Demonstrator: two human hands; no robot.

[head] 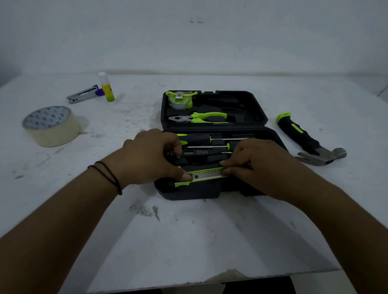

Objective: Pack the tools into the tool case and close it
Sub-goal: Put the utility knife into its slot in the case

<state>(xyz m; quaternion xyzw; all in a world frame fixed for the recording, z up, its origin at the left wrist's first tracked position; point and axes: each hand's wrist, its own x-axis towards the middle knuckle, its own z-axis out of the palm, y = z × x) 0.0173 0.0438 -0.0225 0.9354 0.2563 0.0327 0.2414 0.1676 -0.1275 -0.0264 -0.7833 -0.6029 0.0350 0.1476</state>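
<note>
1. Head cam had the black plastic tool case (214, 191) lying open on the scuffed white table (191, 235).
2. Left hand (151, 157) and right hand (253, 164) both pinched the green and silver utility knife (204, 175) by its ends, fingers clamped on it over the near half of the case.
3. Green-handled pliers (201, 118) and a green tape measure (180, 99) sat in the far half.
4. Black and green claw hammer (309, 140) was on the table, just right of the case.
5. Roll of beige packing tape (51, 126) sat well off to the left.
</note>
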